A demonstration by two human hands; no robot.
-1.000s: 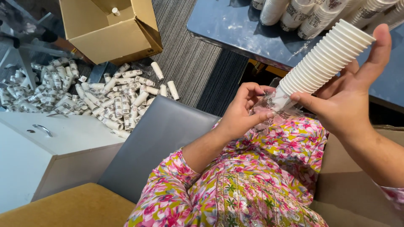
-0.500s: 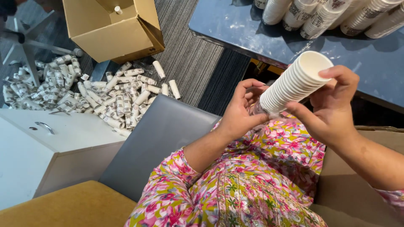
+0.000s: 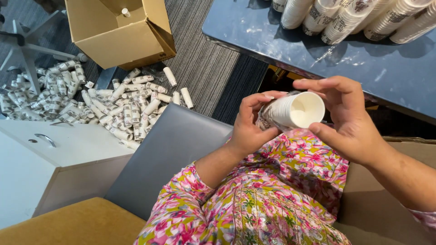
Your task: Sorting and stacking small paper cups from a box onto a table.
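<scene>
I see both hands gripping a stack of white paper cups (image 3: 293, 110) turned open end toward the camera, the left hand (image 3: 252, 122) wrapped around its far end and the right hand (image 3: 347, 120) curled over the rim. Beyond the right hand, more cup stacks (image 3: 349, 18) lie on a dark table (image 3: 281, 38). Far left of the left hand, small white rolls (image 3: 91, 97) litter the floor beside an open cardboard box (image 3: 120, 29).

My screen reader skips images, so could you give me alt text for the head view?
Two hands hold a stack of white paper cups with its mouth toward the camera: left hand on the side, right hand around the rim. Beyond lie a dark table, an open cardboard box and scattered cup stacks.
</scene>
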